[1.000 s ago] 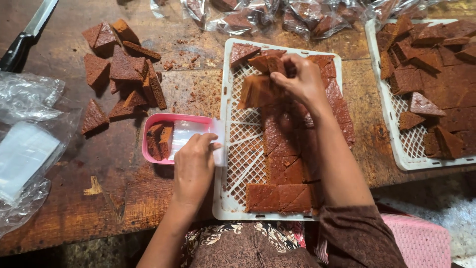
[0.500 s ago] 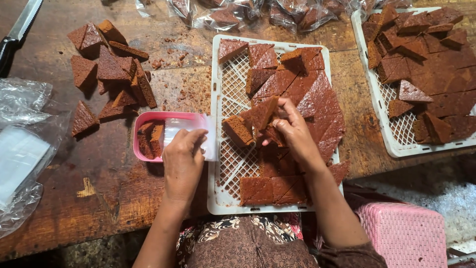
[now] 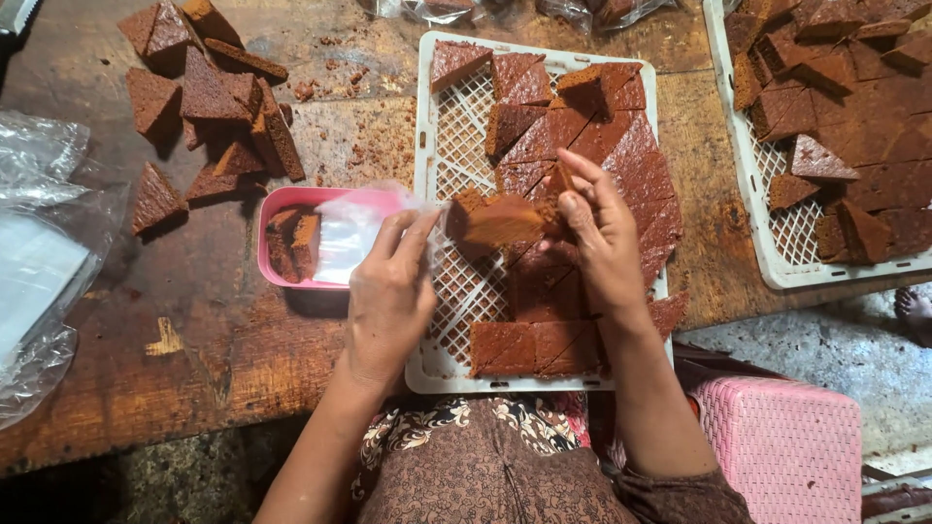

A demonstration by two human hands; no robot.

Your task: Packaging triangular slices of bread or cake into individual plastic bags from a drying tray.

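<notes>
R hand (image 3: 604,245) has lifted a brown cake wedge (image 3: 500,221) off white lattice tray (image 3: 439,194), fingers pinched on it, moved toward clear bag (image 3: 351,233) that L hand (image 3: 388,291) grips shut over pink tub (image 3: 282,199). Bagging stage reached.

Tub (image 3: 291,199) left of rack (image 3: 427,194), cake pieces (image 3: 573,126) on rack
</notes>
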